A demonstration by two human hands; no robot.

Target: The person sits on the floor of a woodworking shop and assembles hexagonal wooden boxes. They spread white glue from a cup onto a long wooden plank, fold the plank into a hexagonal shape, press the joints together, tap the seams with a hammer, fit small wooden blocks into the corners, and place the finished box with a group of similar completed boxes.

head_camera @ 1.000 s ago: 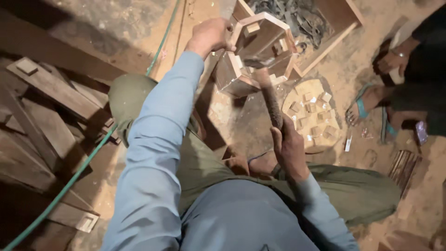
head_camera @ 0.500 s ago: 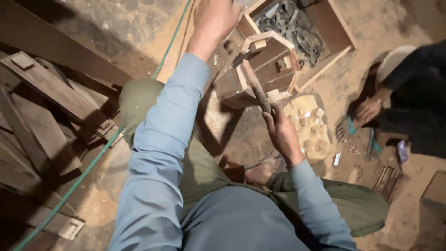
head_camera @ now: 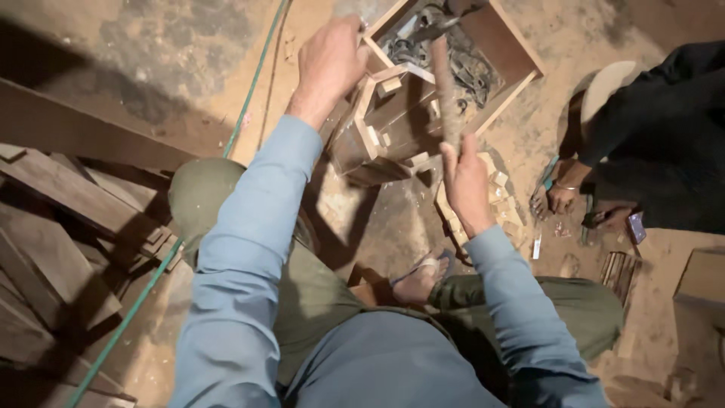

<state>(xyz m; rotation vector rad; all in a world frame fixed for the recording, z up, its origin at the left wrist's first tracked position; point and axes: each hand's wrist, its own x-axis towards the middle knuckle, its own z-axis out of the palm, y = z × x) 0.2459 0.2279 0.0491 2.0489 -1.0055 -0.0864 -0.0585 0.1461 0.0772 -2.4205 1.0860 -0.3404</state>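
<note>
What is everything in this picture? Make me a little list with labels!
left hand: the left hand grips the top edge of a small wooden frame
right hand: the right hand holds a hammer by its handle, head raised above the frame
behind frame: open wooden box with dark metal bits inside
on floor: pile of small wood blocks, green hose, planks
nearby: another person crouching at the right
ground: sandy, dusty floor
</note>
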